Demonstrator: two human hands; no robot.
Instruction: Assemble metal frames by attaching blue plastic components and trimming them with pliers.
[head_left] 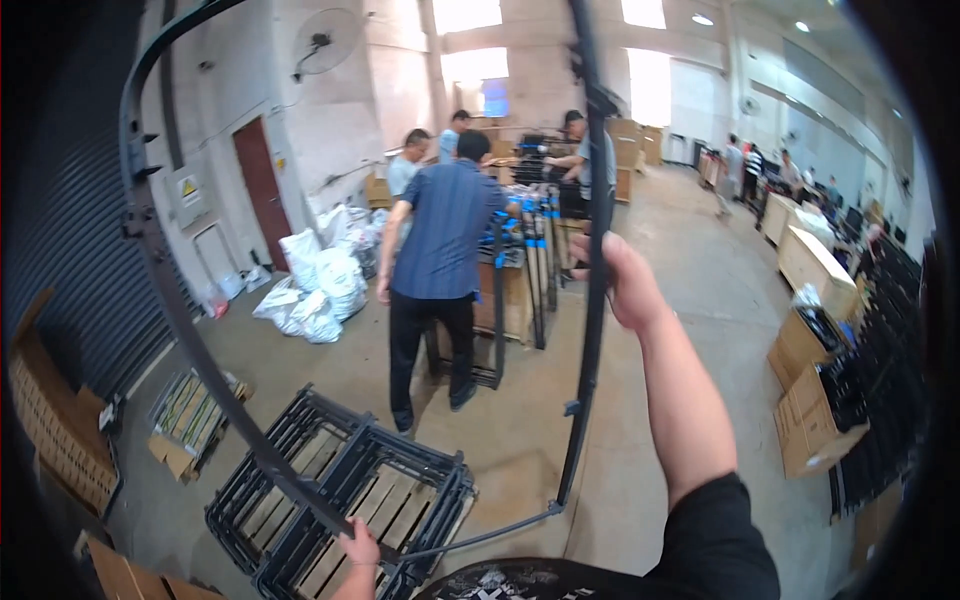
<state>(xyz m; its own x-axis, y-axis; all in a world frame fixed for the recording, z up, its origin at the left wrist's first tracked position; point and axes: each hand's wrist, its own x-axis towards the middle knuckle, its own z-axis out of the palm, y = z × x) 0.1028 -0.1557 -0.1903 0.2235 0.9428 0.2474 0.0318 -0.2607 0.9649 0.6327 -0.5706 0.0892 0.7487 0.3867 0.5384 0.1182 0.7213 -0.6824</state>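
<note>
- up in front of the person's chest, a large dark metal frame is held upright.
- right hand fingers wrapped round its right bar, left hand clamped on the lower bar.
- looks stiff, light but unwieldy; gripping opposite bars seems steadiest.
- stacked frames lie on the floor below.

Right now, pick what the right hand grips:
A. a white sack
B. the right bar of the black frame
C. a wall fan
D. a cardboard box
B: the right hand closes around the black frame on its right upright bar, while the left hand holds the lower left bar.
</note>
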